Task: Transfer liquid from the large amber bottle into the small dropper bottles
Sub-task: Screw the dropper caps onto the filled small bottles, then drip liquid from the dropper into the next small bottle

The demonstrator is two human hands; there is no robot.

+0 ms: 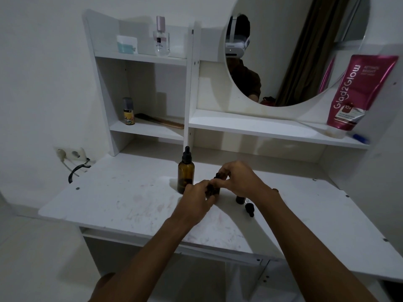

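The large amber bottle (185, 173) stands upright on the white tabletop (122, 192) with its black dropper cap on. Just right of it, my left hand (197, 198) grips a small dark dropper bottle (213, 189) around its body. My right hand (237, 178) pinches the black top of that same bottle from above. A second small dark bottle (240, 199) stands open under my right wrist, partly hidden. Its loose black dropper cap (250, 209) lies on the table beside it.
Shelves rise behind the table with a perfume bottle (161, 38), a small yellow bottle (128, 112) and a comb (161, 122). A pink tube (357, 92) leans by the round mirror (294, 51). A wall socket and cable (73, 158) sit at the table's left edge.
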